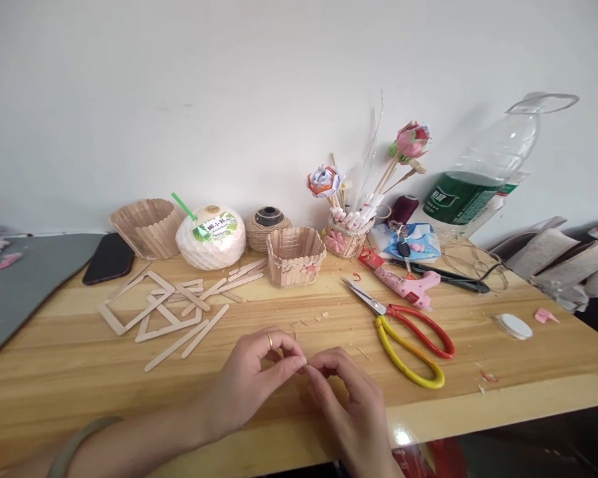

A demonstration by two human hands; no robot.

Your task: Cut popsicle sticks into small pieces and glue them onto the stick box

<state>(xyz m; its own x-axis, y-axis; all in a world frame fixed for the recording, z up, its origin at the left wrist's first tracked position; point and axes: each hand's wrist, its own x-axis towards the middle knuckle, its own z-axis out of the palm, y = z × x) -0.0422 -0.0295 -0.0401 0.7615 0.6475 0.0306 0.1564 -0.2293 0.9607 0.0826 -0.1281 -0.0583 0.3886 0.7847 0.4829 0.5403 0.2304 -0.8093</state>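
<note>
Above the front of the wooden table, my left hand (259,368) and my right hand (346,392) meet fingertip to fingertip. Both pinch closed at the same spot; whatever lies between the tips is too small or too hidden to name. A gold ring is on a left-hand finger. Right of my hands lie scissors (389,309) with one red and one yellow handle, blades pointing to the back left. Straight behind my hands stands a small basket (296,262) built of craft sticks. Loose craft sticks (174,342) and stick frames (112,318) lie to the left.
Along the wall stand a larger stick basket (152,229), a wrapped coconut (212,242) with a green straw, twine (264,229), a pot of paper flowers (349,236) and a big plastic bottle (463,196). A pink glue gun (411,285) and a white lid (515,326) lie right; a phone (110,259) lies left.
</note>
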